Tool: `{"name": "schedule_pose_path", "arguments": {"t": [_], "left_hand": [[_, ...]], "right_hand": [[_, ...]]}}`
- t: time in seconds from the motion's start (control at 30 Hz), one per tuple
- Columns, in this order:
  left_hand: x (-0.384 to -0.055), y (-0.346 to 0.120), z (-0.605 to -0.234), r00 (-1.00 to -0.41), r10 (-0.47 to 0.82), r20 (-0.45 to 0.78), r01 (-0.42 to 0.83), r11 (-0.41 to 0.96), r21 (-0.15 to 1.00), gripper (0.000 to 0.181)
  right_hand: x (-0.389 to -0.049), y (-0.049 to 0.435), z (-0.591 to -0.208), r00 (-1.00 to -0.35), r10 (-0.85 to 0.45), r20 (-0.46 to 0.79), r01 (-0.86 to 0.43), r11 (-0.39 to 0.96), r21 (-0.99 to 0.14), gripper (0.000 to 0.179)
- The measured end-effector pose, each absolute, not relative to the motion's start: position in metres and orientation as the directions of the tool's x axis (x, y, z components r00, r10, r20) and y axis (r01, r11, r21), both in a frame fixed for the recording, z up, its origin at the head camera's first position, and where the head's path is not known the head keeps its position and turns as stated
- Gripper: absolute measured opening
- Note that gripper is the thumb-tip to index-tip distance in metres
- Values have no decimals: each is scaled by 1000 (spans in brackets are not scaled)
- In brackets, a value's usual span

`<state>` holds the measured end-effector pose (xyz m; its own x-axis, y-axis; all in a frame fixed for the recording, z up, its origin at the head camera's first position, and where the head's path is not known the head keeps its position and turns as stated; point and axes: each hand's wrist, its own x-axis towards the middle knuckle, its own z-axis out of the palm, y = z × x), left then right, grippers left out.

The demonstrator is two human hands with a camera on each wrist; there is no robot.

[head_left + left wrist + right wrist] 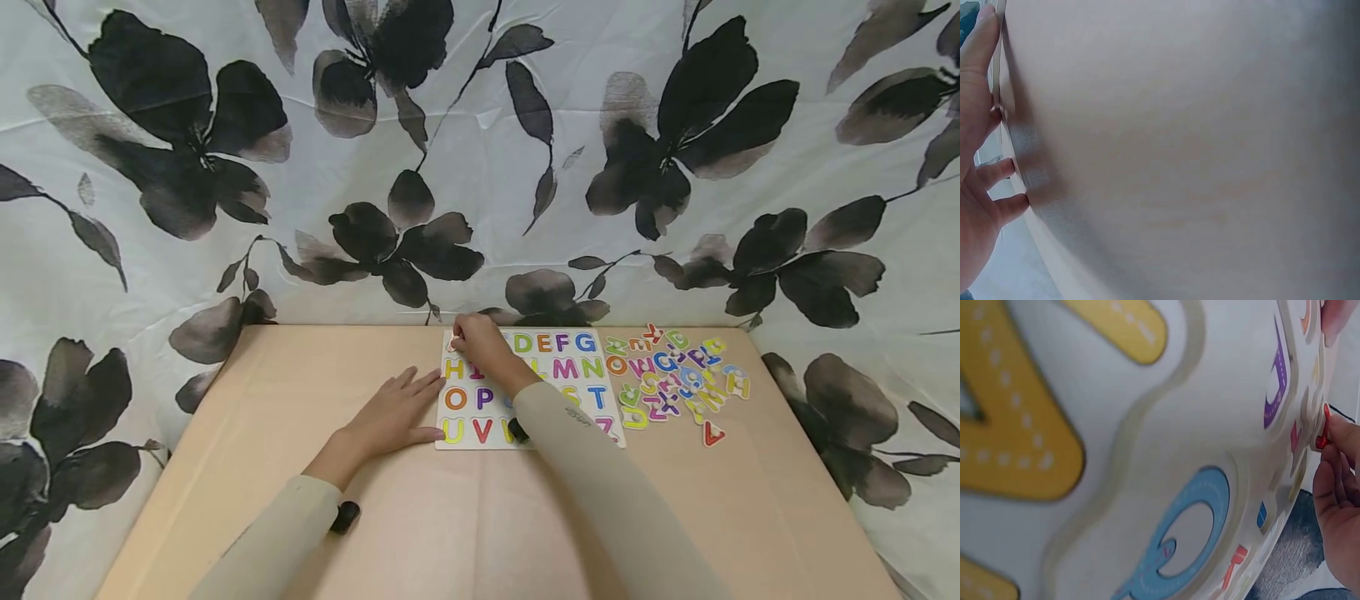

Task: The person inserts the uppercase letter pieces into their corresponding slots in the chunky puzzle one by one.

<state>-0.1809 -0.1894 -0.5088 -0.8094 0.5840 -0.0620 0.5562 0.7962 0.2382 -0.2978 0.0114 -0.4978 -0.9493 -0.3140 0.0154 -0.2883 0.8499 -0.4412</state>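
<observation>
A white alphabet puzzle board [468, 415] with rows of coloured capital letters lies near the table's far edge. Over its top left corner my right hand [487, 350] pinches a red letter piece [1324, 430] between thumb and fingertips, close to the board's surface. Which letter it is, I cannot tell. My left hand [393, 408] lies with fingers spread at the board's left side, fingertips right at its edge. The right forearm covers part of the middle and lower letters in the head view.
Right of the board lies a heap of loose letter pieces [690, 377] in several colours, some overlapping. A red letter A piece [712, 433] sits apart, nearer the front. The beige table [300, 367] meets a floral cloth [480, 167] behind it.
</observation>
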Motion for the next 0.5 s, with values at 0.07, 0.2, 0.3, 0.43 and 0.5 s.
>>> {"name": "schedule_pose_path", "arguments": {"t": [0.07,0.2,0.3,0.43,0.5], "left_hand": [[-181,-188,-506,-806,589,-54,561,790,246,90],[-180,-188,-506,-805,590,-62,561,791,243,90],[-181,-188,-509,-803,592,-63,565,791,237,90],[-183,-190,-511,-803,592,-62,568,793,220,92],[-183,-189,-512,-803,593,-61,570,793,214,92]], "right_hand": [[-299,10,-500,-952,-305,-2,-273,855,-441,12],[-300,8,-503,-954,-299,-34,-255,864,-435,11],[-299,8,-504,-955,-294,-45,-248,869,-427,11],[-299,9,-505,-956,-292,-35,-248,865,-437,13],[-298,10,-506,-956,-291,-28,-249,863,-440,13]]}}
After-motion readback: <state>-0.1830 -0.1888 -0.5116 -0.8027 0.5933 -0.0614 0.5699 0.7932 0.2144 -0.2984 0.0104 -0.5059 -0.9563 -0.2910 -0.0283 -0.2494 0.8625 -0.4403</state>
